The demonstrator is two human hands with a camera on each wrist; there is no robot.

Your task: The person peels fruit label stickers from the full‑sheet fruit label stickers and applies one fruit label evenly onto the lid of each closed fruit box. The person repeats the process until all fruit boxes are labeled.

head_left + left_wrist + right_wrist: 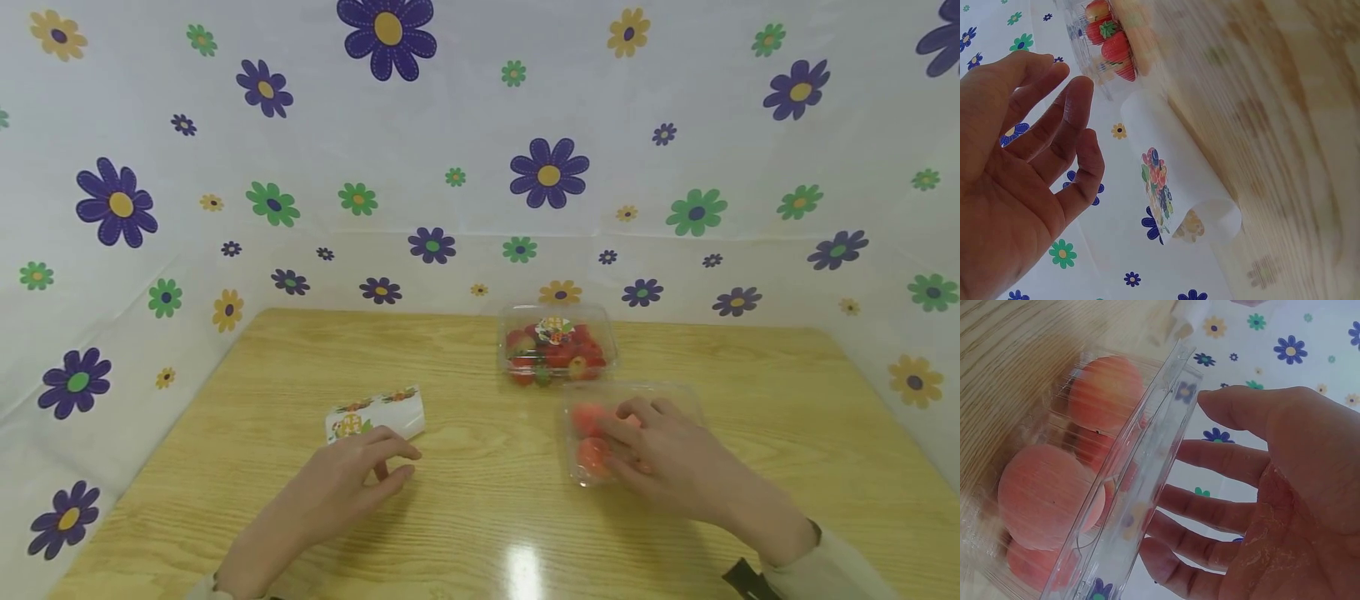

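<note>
My right hand [678, 462] is over a clear plastic box [626, 386] of peaches [595, 457], fingers spread. In the right wrist view its fingers [1213, 509] are extended at the lid, and whether they touch it I cannot tell. My left hand [337, 479] hovers, loosely bent, in front of a curled sheet of fruit stickers [401, 417]. Nothing is held in it. The left wrist view shows the white sheet [1166, 150] rolled into a tube, with printed fruit on it, apart from the fingers [1088, 162].
Behind the peaches stands another clear box [517, 317] with strawberries [558, 357], a fruit sticker [555, 331] on its lid. The wooden table [465, 500] ends at a flower-patterned white sheet [450, 108] along the back and sides.
</note>
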